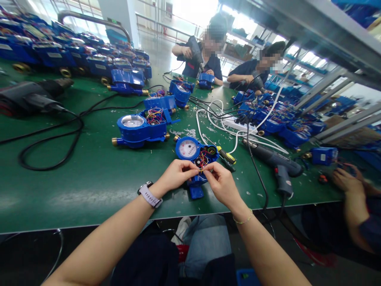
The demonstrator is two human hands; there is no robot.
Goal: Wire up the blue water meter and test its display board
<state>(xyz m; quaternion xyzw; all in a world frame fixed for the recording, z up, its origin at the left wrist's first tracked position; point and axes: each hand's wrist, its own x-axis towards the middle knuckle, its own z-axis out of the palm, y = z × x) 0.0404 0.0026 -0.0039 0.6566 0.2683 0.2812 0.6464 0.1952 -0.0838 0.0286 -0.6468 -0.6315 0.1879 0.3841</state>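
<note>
A blue water meter (193,153) with a white dial and an open wiring bay lies on the green table (89,178) right in front of me. My left hand (177,174) and my right hand (220,183) meet over its near end. Both pinch the thin coloured wires (202,159) coming out of the bay. A watch sits on my left wrist, a thin bracelet on my right.
A yellow-handled screwdriver (224,155) and a dark heat gun (275,163) lie to the right. More blue meters (139,127) sit behind, with black cables (59,135) at left. Two people work across the table; another person's hand (345,180) is at right.
</note>
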